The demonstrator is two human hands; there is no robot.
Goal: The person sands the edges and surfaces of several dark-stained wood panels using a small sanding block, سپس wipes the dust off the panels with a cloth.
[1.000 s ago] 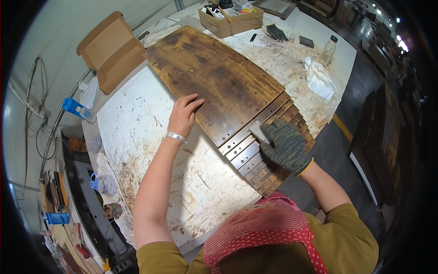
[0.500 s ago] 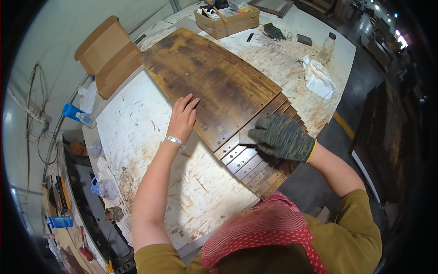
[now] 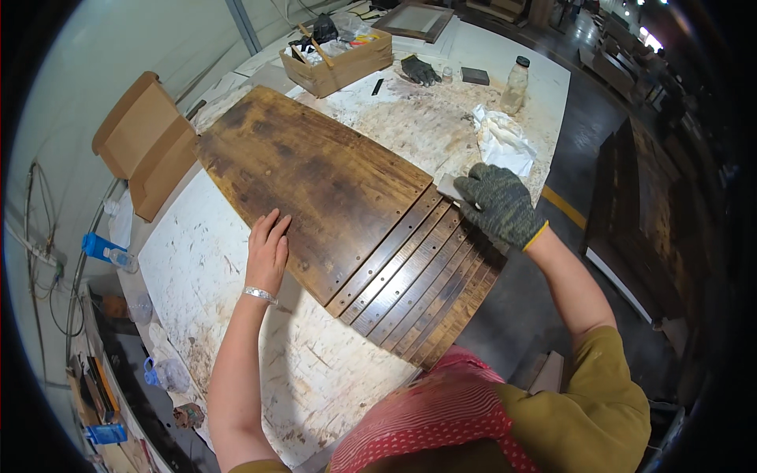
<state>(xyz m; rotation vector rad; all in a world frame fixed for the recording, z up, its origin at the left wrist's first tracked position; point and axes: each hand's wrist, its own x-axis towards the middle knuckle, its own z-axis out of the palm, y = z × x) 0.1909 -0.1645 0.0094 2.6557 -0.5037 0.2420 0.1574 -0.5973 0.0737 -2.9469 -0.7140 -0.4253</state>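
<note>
A fan of dark brown wooden boards lies stepped on the table, their near ends overlapping and dotted with drilled holes. Bare, my left hand [image 3: 268, 251] rests with its fingers stretched on the left edge of the top board [image 3: 315, 185]. My right hand [image 3: 498, 203], in a dark green knit glove, is closed around a small grey sanding block [image 3: 449, 187]. The block is at the right corner of the stepped board ends [image 3: 410, 272], just past the top board's near edge. The glove hides part of the block.
The stained white table [image 3: 260, 347] carries an open cardboard box [image 3: 162, 150] and a carton of odds and ends [image 3: 347, 71]. Beyond the boards are a spare glove [image 3: 419, 71], a dark block [image 3: 475, 76], a glass bottle [image 3: 516, 87] and crumpled white paper [image 3: 505, 140].
My right hand has moved with the sanding block from the left part of the stepped ends to their right corner. My left hand stays on the top board. The whole view has shifted.
</note>
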